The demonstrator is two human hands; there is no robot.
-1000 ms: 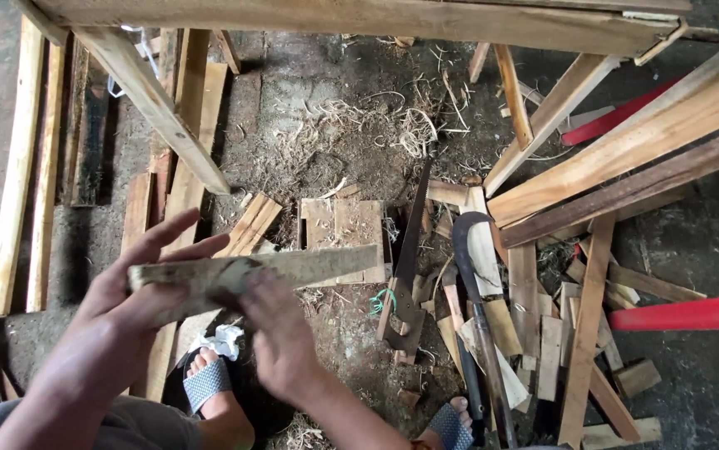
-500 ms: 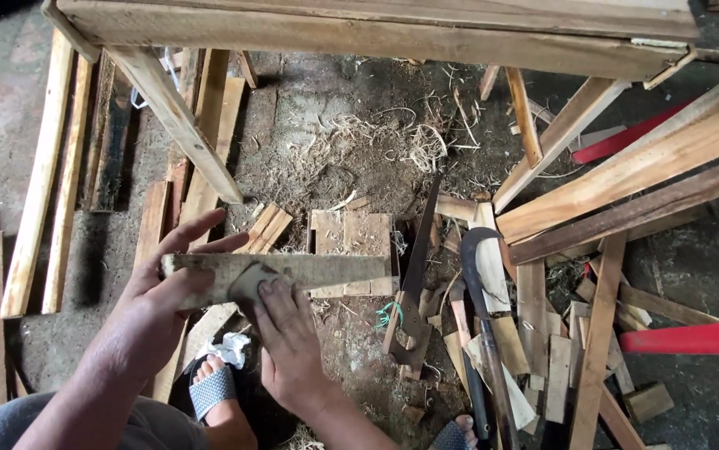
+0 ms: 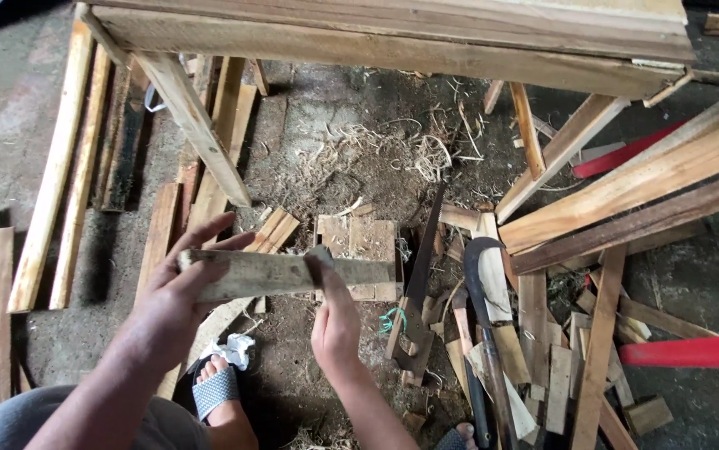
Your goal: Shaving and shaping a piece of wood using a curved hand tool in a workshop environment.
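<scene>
Wooden slat held level above the dirt floor, just in front of your sandalled foot. Your left hand wraps its left end, fingers curled over the top edge. Your right hand pinches the slat near its middle. Handsaw lies right of the slat, billhook beyond it.

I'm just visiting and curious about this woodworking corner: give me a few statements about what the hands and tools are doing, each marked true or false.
1. The left hand grips one end of a flat weathered wooden strip. True.
2. The right hand holds the hand saw with the wooden handle. False: the saw lies on the ground; this hand touches the strip.
3. A curved dark blade lies right of the saw. True.
4. The strip rests flat on the ground. False: it is held up above the floor.
</scene>
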